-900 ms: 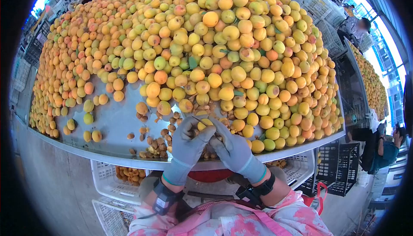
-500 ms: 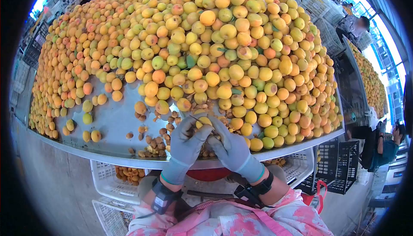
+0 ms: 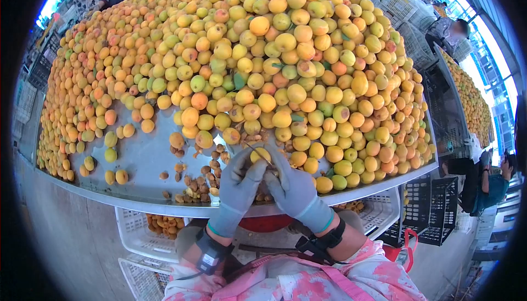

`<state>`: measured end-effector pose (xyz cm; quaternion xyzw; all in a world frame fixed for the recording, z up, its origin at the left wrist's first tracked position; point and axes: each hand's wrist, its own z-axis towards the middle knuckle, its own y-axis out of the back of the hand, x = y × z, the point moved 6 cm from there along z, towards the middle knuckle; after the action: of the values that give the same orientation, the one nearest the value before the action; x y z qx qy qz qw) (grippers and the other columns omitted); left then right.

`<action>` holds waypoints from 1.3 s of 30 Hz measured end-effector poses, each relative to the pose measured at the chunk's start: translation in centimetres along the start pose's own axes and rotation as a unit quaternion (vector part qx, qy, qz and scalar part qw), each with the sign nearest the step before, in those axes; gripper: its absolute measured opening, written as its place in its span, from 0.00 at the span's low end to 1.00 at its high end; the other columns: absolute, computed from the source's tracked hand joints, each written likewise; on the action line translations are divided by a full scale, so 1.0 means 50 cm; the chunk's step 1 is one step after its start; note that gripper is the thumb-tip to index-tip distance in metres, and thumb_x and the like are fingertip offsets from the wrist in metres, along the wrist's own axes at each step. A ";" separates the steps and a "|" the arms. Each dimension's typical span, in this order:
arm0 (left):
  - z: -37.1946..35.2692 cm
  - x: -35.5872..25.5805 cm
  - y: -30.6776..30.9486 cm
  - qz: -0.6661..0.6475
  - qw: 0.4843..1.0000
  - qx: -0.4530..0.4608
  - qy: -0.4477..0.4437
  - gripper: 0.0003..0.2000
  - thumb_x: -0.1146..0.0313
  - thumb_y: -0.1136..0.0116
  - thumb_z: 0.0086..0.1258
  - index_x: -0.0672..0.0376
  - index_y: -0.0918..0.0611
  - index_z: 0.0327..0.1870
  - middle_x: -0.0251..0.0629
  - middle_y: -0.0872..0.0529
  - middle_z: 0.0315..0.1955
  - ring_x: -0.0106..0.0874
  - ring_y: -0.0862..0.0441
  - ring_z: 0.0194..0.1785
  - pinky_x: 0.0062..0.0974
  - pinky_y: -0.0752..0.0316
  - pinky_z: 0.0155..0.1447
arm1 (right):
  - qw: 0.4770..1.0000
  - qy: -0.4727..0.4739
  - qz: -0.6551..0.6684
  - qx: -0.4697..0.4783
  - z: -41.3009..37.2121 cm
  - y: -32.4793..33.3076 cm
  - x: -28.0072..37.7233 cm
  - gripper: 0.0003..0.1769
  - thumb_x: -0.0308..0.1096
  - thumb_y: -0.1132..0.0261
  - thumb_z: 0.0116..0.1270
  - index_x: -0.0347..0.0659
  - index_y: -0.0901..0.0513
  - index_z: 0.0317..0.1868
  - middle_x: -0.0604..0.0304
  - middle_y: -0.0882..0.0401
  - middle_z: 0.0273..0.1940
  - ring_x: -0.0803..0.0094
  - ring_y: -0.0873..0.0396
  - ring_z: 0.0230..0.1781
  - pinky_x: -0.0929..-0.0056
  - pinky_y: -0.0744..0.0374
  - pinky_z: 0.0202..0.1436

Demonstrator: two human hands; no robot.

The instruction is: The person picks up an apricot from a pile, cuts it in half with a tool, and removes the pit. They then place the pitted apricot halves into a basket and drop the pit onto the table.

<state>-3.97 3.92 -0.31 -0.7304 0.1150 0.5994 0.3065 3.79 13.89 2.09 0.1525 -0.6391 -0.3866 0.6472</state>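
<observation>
Your gloved left hand is closed around a yellow apricot above the bench, near its front edge. Your gloved right hand meets it, fingers closed on a thin dark blade that slants across the fruit. Brown pits lie beside your left hand; heaped apricots spread beyond both hands.

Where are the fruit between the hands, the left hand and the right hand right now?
Fruit between the hands (image 3: 263, 152): head view, on its exposed yellow upper side.
Left hand (image 3: 237, 184): head view, on the middle of the grey glove.
Right hand (image 3: 296, 188): head view, on the back of the glove.
</observation>
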 end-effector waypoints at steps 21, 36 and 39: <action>-0.009 -0.008 0.020 -0.011 1.000 -0.009 -0.018 0.17 0.70 0.41 0.70 0.66 0.23 0.57 0.31 0.18 0.43 0.19 0.23 0.43 0.16 0.26 0.47 | 0.999 0.009 0.041 0.031 0.003 -0.021 0.010 0.32 0.38 0.42 0.69 0.36 0.40 0.70 0.44 0.22 0.24 0.50 0.21 0.22 0.55 0.26 0.23; -0.005 0.012 0.010 -0.225 0.968 0.085 0.075 0.21 0.59 0.47 0.74 0.61 0.29 0.63 0.41 0.19 0.50 0.32 0.18 0.49 0.31 0.22 0.56 | 0.872 -0.226 0.422 0.097 0.019 0.022 -0.030 0.23 0.38 0.46 0.75 0.41 0.31 0.66 0.75 0.32 0.25 0.88 0.35 0.22 0.86 0.34 0.22; 0.001 0.004 0.028 -0.154 0.985 0.060 0.057 0.22 0.56 0.47 0.74 0.60 0.28 0.63 0.40 0.19 0.51 0.33 0.18 0.49 0.32 0.22 0.56 | 0.881 -0.228 0.402 0.097 0.017 0.022 -0.024 0.24 0.38 0.44 0.74 0.40 0.31 0.66 0.76 0.32 0.25 0.88 0.35 0.22 0.86 0.34 0.23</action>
<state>-4.69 2.90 -0.94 -0.7528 0.0544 0.4942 0.4314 3.45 15.70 2.09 -0.1480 -0.8098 -0.0531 0.5652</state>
